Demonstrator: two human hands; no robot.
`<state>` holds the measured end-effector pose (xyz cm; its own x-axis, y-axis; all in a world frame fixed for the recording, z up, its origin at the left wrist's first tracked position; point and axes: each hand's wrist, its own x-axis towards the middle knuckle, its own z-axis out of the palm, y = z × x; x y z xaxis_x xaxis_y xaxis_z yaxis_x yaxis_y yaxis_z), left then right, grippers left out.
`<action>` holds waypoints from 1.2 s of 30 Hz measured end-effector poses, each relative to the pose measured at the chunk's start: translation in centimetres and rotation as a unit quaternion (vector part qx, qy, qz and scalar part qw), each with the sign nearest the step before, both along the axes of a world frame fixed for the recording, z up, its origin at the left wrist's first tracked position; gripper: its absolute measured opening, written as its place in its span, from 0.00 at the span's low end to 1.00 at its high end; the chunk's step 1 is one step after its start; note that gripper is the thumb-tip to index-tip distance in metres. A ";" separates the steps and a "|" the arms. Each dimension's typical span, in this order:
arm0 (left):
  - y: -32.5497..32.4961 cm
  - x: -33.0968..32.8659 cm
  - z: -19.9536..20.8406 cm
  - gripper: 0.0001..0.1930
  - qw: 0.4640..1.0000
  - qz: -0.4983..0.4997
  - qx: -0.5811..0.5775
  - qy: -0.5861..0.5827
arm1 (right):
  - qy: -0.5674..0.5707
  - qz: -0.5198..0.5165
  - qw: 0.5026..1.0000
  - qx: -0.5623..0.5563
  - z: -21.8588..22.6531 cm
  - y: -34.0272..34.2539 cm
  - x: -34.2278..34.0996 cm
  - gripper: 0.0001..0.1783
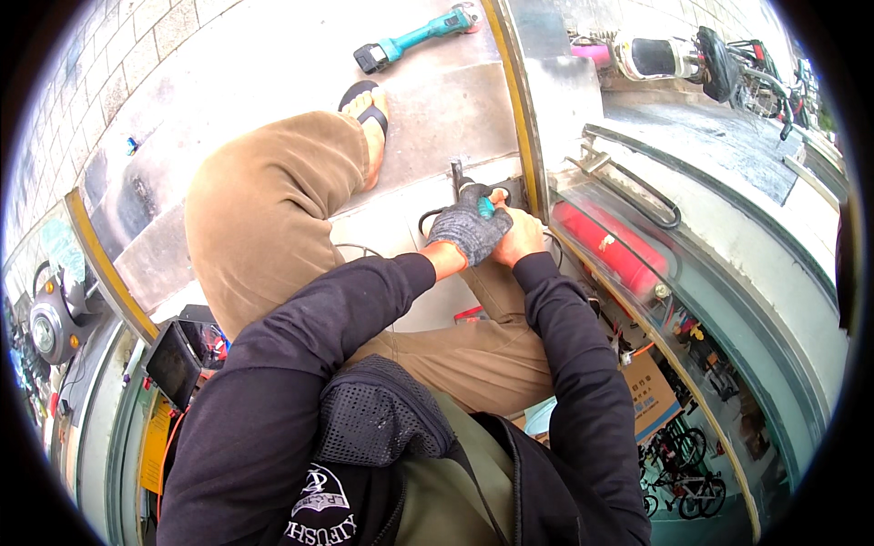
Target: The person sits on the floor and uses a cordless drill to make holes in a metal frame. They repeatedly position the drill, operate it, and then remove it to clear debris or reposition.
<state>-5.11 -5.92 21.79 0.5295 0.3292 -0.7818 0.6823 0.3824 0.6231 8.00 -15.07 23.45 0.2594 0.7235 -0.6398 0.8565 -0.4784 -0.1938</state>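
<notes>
My left hand, in a grey knit glove, is closed round a teal-and-black tool low beside the door frame. Bare, my right hand presses against it from the right, fingers curled on the same tool. Most of the tool is hidden by the hands, so its exact kind does not show. A narrow dark metal piece sticks up just beyond the glove. Farther off, on the stone step, lies a teal cordless angle grinder with a black battery.
The yellow-edged door frame rises right of my hands. Behind glass lies a red fire extinguisher, with a cardboard box nearer. A black case stands open at left. My sandalled foot rests on the step. A scooter is outside.
</notes>
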 end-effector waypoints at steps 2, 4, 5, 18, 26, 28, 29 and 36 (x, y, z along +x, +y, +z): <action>0.3 0.2 0.5 0.34 1.000 0.000 -0.003 -0.004 | 0.000 -0.005 1.000 -0.001 0.1 0.0 0.1 0.16; 0.7 0.1 1.0 0.34 1.000 0.003 -0.017 -0.016 | -0.001 -0.010 1.000 -0.005 0.1 -0.1 0.1 0.16; 0.5 0.1 0.7 0.34 1.000 -0.001 -0.013 -0.008 | 0.000 -0.007 1.000 -0.005 0.1 -0.1 0.1 0.16; 0.6 0.3 0.9 0.35 1.000 -0.013 -0.008 -0.001 | 0.004 -0.014 1.000 -0.002 0.0 -0.2 0.1 0.16; 0.2 0.4 0.1 0.35 1.000 -0.009 -0.013 -0.005 | 0.010 -0.012 0.999 -0.038 -0.2 0.0 0.4 0.23; 0.0 0.6 -0.5 0.35 1.000 -0.012 -0.009 0.007 | 0.008 -0.006 0.999 -0.038 -0.4 0.0 0.4 0.24; -0.2 0.6 -0.5 0.35 1.000 -0.011 -0.009 0.005 | 0.005 -0.001 0.999 -0.041 -0.3 0.0 0.5 0.23; -0.4 0.6 -0.2 0.34 0.999 0.019 -0.024 -0.015 | 0.011 0.010 1.000 -0.017 -0.1 0.3 1.0 0.20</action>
<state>-4.48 -6.29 21.56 0.5402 0.3123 -0.7815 0.6479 0.4383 0.6230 8.99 -14.76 23.32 0.2310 0.7061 -0.6694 0.8613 -0.4685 -0.1969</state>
